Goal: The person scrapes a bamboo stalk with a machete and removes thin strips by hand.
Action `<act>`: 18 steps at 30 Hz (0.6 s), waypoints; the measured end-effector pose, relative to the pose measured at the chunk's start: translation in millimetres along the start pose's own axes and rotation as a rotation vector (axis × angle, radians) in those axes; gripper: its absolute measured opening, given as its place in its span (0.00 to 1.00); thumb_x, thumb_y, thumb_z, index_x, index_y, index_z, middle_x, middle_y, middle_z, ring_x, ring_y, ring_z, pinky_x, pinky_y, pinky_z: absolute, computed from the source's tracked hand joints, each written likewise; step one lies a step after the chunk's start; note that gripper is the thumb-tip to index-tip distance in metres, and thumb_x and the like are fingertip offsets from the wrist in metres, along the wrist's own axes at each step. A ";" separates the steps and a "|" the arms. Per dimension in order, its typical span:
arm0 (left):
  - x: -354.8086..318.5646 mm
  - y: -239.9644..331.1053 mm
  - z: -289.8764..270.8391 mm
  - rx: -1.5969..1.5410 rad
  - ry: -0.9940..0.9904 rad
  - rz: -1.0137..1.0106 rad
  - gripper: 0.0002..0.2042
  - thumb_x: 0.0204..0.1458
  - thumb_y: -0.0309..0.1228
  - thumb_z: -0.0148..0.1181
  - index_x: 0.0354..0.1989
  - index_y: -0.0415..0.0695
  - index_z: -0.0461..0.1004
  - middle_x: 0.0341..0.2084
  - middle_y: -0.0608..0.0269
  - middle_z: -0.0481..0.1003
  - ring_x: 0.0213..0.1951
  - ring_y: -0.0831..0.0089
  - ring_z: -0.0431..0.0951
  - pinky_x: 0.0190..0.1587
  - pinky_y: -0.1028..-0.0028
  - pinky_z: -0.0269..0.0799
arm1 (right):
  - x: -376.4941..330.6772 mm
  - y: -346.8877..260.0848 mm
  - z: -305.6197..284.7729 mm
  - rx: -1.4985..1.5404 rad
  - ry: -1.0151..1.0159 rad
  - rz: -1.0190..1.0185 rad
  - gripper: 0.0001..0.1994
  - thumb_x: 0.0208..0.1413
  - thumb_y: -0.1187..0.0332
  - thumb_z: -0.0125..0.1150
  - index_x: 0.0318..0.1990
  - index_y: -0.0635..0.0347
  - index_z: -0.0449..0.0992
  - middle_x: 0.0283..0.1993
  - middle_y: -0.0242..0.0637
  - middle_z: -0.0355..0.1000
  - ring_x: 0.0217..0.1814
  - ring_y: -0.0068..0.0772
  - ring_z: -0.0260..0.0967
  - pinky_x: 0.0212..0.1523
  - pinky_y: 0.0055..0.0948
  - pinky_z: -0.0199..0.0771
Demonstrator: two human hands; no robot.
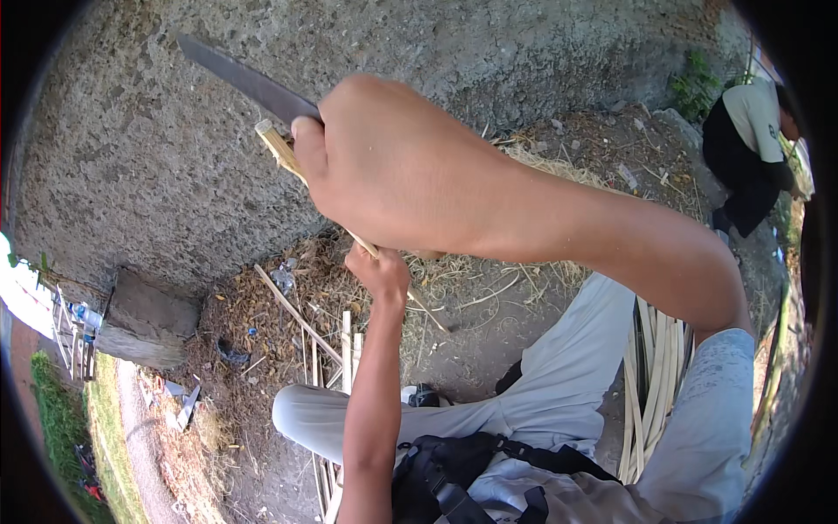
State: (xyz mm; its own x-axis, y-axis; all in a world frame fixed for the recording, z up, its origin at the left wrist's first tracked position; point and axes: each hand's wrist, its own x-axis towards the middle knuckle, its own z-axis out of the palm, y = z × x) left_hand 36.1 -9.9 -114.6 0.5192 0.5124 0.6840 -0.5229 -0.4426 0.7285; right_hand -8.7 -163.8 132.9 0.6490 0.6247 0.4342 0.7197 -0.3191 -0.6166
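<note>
My right hand [384,157] is large in the middle, closed round a knife whose dark blade [249,80] points to the upper left; its handle is hidden in the fist. Below the blade, a pale wooden stick [281,150] with a blunt cut end sticks out beside my right thumb. It lines up with the thin length running down to my left hand [380,272], though my right fist hides the part between. My left fingers are wrapped round that thin length, and its lower end shows past them near the ground.
A rough grey wall [218,166] rises ahead. Long pale strips [646,375] lie beside my right leg, with more strips [347,349] by my left knee. Shavings and dry leaves cover the ground. A concrete block [150,319] stands left; another person [746,144] bends over at far right.
</note>
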 end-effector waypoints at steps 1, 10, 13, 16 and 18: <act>1.6 3.1 3.9 -0.064 0.054 0.082 0.14 0.53 0.27 0.50 0.17 0.34 0.65 0.09 0.66 0.65 0.16 0.82 0.63 0.17 0.75 0.54 | 0.8 3.3 7.2 -0.018 -0.065 0.057 0.10 0.47 0.74 0.53 0.22 0.74 0.77 0.19 0.54 0.71 0.25 0.45 0.75 0.28 0.40 0.75; -0.6 5.9 -6.4 0.032 0.062 -0.003 0.14 0.51 0.24 0.50 0.14 0.36 0.60 0.10 0.68 0.63 0.16 0.81 0.60 0.18 0.74 0.54 | -1.6 -1.4 6.0 0.075 -0.068 0.058 0.10 0.47 0.72 0.53 0.22 0.71 0.78 0.17 0.51 0.71 0.22 0.42 0.74 0.26 0.36 0.74; 3.1 1.3 -11.6 0.134 -0.052 -0.091 0.12 0.51 0.24 0.50 0.16 0.34 0.64 0.11 0.66 0.65 0.17 0.81 0.63 0.18 0.74 0.56 | -2.0 4.9 11.3 0.071 -0.049 0.095 0.11 0.48 0.73 0.53 0.23 0.72 0.78 0.19 0.54 0.71 0.24 0.45 0.75 0.28 0.38 0.75; 0.0 4.9 -5.6 0.064 0.019 0.022 0.11 0.48 0.23 0.48 0.15 0.35 0.62 0.09 0.65 0.61 0.16 0.80 0.60 0.17 0.72 0.53 | 1.2 5.6 14.1 0.044 -0.076 0.128 0.12 0.50 0.72 0.52 0.24 0.75 0.77 0.22 0.55 0.73 0.27 0.51 0.75 0.31 0.39 0.76; 2.2 -1.5 -11.0 0.077 -0.036 -0.098 0.12 0.49 0.25 0.49 0.15 0.35 0.62 0.09 0.65 0.62 0.15 0.79 0.61 0.17 0.72 0.54 | 1.7 2.0 1.3 0.092 -0.014 0.136 0.12 0.49 0.72 0.53 0.25 0.76 0.77 0.24 0.57 0.73 0.29 0.53 0.76 0.33 0.40 0.76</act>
State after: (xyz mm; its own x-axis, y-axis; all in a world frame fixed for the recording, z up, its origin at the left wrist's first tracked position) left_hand 30.6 0.0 -114.6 0.5901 0.5295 0.6094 -0.4160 -0.4474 0.7917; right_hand -6.4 -162.5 131.5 0.7351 0.5899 0.3340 0.5993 -0.3352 -0.7270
